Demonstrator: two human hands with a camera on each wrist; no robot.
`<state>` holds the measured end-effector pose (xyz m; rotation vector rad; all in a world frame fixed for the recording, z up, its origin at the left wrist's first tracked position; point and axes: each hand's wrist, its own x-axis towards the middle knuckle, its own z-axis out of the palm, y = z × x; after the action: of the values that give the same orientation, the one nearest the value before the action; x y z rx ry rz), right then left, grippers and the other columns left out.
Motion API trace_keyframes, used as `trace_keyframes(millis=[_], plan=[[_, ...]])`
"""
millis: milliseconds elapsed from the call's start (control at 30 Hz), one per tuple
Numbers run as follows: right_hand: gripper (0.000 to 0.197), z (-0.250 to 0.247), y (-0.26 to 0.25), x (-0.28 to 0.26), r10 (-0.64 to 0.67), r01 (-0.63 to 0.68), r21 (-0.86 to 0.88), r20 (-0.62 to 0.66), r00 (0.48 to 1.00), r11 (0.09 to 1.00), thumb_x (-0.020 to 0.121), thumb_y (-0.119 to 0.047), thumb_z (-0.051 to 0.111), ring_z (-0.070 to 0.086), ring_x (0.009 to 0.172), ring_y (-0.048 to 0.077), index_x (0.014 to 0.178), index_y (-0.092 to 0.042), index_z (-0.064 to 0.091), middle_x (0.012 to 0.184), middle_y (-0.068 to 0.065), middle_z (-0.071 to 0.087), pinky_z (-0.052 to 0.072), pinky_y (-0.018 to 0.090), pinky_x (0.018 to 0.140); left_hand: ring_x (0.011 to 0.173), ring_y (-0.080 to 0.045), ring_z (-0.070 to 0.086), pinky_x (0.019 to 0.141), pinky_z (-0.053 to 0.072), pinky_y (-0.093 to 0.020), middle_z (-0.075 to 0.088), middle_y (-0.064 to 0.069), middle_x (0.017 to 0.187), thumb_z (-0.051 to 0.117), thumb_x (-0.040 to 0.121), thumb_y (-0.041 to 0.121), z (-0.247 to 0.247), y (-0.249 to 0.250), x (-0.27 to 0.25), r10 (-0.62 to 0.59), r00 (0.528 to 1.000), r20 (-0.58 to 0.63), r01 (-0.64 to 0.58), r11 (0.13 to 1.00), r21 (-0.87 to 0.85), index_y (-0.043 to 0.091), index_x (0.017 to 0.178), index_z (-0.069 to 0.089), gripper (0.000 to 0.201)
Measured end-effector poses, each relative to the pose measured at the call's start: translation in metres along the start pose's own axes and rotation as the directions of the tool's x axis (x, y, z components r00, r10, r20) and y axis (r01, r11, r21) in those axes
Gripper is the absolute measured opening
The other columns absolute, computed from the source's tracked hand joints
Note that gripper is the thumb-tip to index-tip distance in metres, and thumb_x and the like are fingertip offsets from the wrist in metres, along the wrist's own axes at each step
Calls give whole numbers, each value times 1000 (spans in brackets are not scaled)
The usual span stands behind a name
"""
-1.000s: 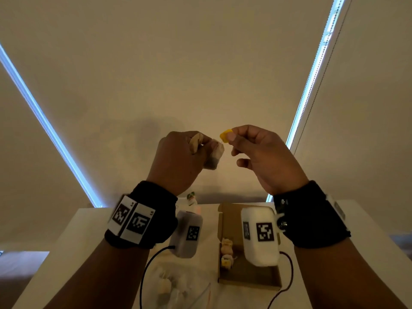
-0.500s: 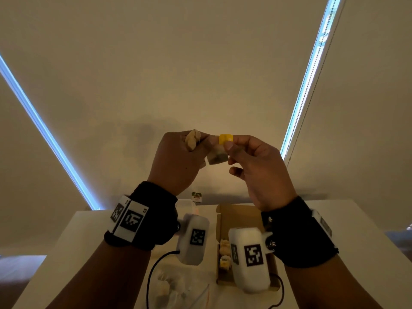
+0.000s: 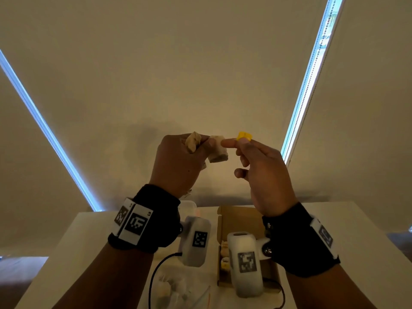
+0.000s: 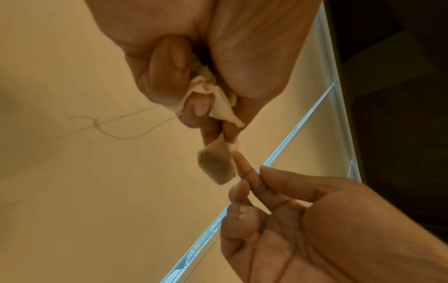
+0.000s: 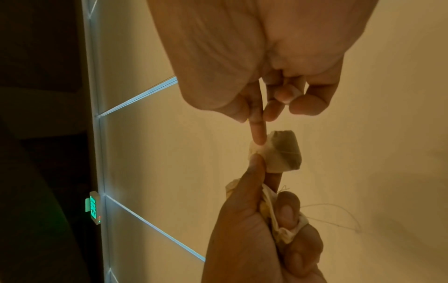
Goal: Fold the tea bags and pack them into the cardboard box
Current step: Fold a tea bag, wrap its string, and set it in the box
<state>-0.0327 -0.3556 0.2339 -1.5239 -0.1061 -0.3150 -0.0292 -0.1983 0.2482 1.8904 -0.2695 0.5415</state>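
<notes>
Tea bag (image 3: 217, 150) held up above the table (image 3: 66, 241), pinched in my left hand (image 3: 178, 166), which also bunches crumpled paper (image 3: 192, 141). My right hand (image 3: 263, 172) grips a yellow tag (image 3: 244, 136); its forefinger touches the bag's top. Half a second back the tag sat against the bag; now it's off to the right. Box (image 3: 240, 217) lies open below. A green sign (image 5: 93, 207) reads EXIT.
</notes>
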Motion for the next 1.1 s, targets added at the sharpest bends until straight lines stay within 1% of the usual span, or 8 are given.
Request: trace_keyframes(millis=[133,300,433,567,633,767,1000,1100], plan=[[30,1,0,-3,-114,120,-131,53,992,984,103,-37,53,46,59,17,89,-35,80,72,11,63,50,41,70,54,0,60,57,47,-14,72,19,65,67,98,20,1,0,-1,4,1000,-1,-4,1000,-3,22,89,80,16],[27,-4,2,11,6,-8,-84,-31,999,996,98,-35,60,51,51,4,81,-26,78,60,-5,57,50,40,68,56,-4,61,56,49,-16,70,17,66,66,98,22,1,-1,-4,44,998,52,-46,998,40,30,88,77,17],[32,-8,-1,25,32,-34,-76,-26,999,997,97,-28,58,51,64,15,69,-20,71,68,6,54,48,38,66,62,-9,65,58,55,-19,72,12,74,66,98,26,1,-6,-5,86,989,118,-98,990,103,27,94,78,12],[38,-4,-1,32,45,-43,-138,8,999,989,98,-27,54,51,69,15,66,-22,72,59,-10,56,46,41,70,62,7,61,65,44,-5,67,25,75,65,100,23,3,-11,-5,192,973,130,-223,929,295,23,101,79,14],[43,-1,-3,31,46,-43,-169,11,999,985,100,-27,52,53,73,9,62,-26,72,55,-24,55,46,40,77,65,3,62,68,49,-12,73,18,83,63,100,28,4,-15,-4,242,962,127,-273,872,407,28,104,79,16],[41,5,-10,18,-17,30,-271,50,999,962,101,-30,52,46,53,6,64,-23,68,46,-17,50,40,32,66,77,-9,70,73,58,-32,78,13,91,64,98,29,6,-20,-3,242,966,91,-256,848,464,34,104,78,16],[42,17,2,-1,24,1,-207,118,993,978,100,-28,56,53,56,3,61,-35,70,51,-20,57,45,33,68,55,-8,62,59,49,-24,62,18,55,67,98,26,6,-16,1,132,991,-35,-118,953,279,21,83,79,20],[40,18,7,-2,37,-17,-168,120,992,986,99,-33,56,47,61,18,64,-40,74,54,-7,53,41,37,65,58,-3,65,57,48,-14,68,22,61,66,98,20,6,-14,1,23,999,-44,-19,996,92,24,86,79,18]])
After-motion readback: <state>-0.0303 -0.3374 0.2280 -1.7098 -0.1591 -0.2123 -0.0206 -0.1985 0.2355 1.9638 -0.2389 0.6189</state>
